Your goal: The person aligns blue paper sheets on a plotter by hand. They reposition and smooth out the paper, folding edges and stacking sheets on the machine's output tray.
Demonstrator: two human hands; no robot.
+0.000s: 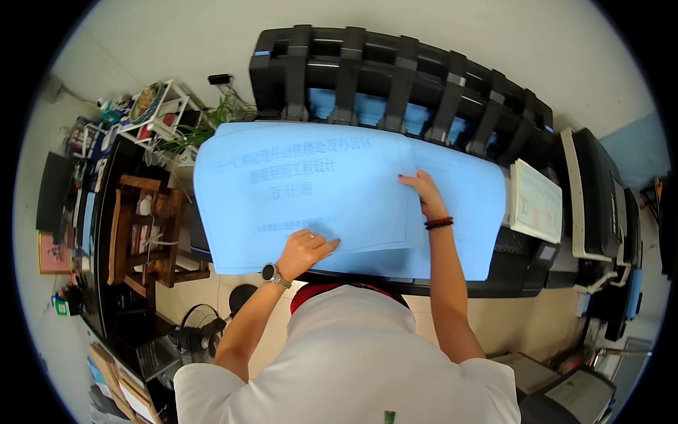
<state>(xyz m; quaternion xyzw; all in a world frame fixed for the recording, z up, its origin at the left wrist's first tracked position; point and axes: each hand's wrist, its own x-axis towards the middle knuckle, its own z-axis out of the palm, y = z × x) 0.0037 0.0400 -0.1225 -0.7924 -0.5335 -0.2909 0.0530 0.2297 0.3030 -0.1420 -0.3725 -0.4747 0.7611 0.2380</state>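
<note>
A large light-blue printed sheet [240, 212] with lines of dark lettering lies across the front of a wide black printer. Under its right side, a second blue sheet [470, 205] shows. My right hand [427, 194], wearing a dark red bead bracelet, pinches the upper sheet's right edge, thumb on top and the other fingers partly hidden. Near the lower edge, my left hand [304, 253] rests on the upper sheet with fingers curled and thumb pointing right. Whether paper is gripped inside it is hidden. A ring and a wristwatch [274, 274] are on that side.
Behind the sheets rises the black wide-format printer [275, 78] with several curved arms. A stack of papers [537, 201] lies right, beside another machine [600, 191]. At left stand a wooden chair [134, 247], a fan [198, 328] and a white shelf [169, 106] with a potted plant [187, 138].
</note>
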